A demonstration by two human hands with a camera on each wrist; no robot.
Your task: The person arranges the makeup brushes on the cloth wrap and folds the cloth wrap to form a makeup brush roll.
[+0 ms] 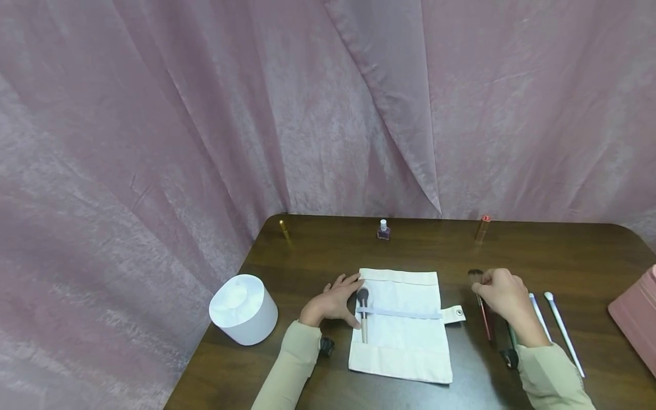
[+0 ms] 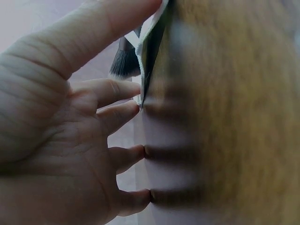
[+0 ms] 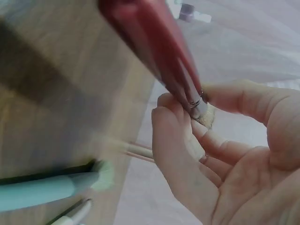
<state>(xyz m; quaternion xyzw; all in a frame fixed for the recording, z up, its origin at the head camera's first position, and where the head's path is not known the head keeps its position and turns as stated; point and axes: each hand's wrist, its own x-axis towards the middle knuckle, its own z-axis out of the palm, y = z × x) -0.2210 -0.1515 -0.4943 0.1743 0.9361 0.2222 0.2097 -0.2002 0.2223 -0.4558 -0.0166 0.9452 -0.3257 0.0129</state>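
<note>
A cream fabric brush roll [image 1: 405, 341] lies unrolled at the table's middle. A brush with dark bristles [image 1: 363, 315] is tucked under its elastic band near the left edge. My left hand [image 1: 333, 302] lies flat at that left edge, and its fingertips [image 2: 133, 110] press down beside the fabric edge [image 2: 149, 42] and the dark bristles [image 2: 124, 63]. To the right of the roll, my right hand [image 1: 504, 296] pinches a red-handled brush [image 1: 484, 322] near its ferrule, with the red handle [image 3: 154, 44] sticking out past the fingers [image 3: 176, 129].
Two white brushes [image 1: 561, 330] and a teal-handled brush [image 3: 42, 192] lie on the table by the right hand. A white round container [image 1: 245, 309] stands at the left. A gold tube [image 1: 284, 229], a small bottle [image 1: 383, 230] and a reddish tube [image 1: 482, 228] line the back edge. A pink box [image 1: 635, 319] sits far right.
</note>
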